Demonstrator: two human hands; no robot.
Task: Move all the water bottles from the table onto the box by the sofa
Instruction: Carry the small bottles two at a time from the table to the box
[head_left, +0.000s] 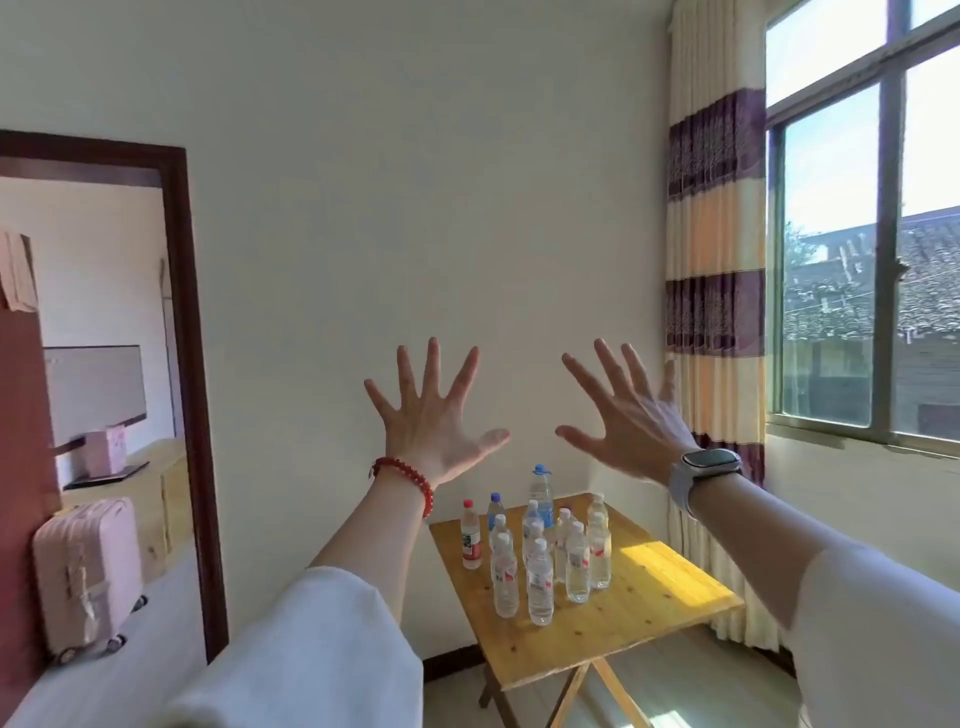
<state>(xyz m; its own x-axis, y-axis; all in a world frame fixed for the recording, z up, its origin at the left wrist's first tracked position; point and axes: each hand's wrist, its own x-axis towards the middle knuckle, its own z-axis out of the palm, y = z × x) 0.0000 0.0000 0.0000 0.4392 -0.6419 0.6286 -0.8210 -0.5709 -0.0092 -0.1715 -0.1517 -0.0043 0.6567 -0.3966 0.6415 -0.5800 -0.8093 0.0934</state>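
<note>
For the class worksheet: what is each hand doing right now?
Left hand: open, fingers spread, holding nothing.
Right hand: open, fingers spread, holding nothing.

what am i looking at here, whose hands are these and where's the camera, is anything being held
There is one picture, taken by a wide-angle camera worn on a person's head, so you see their own arms reaching forward. No robot is involved. The left hand, with a red bead bracelet at the wrist, and the right hand, with a watch, are both raised with fingers spread. Neither holds anything.

Below them stands a wooden folding table with a cluster of water bottles on it, all upright. Most have white caps, one has a red cap, and a taller one at the back has a blue cap. A window is on the right, a pink suitcase on the left.
</note>
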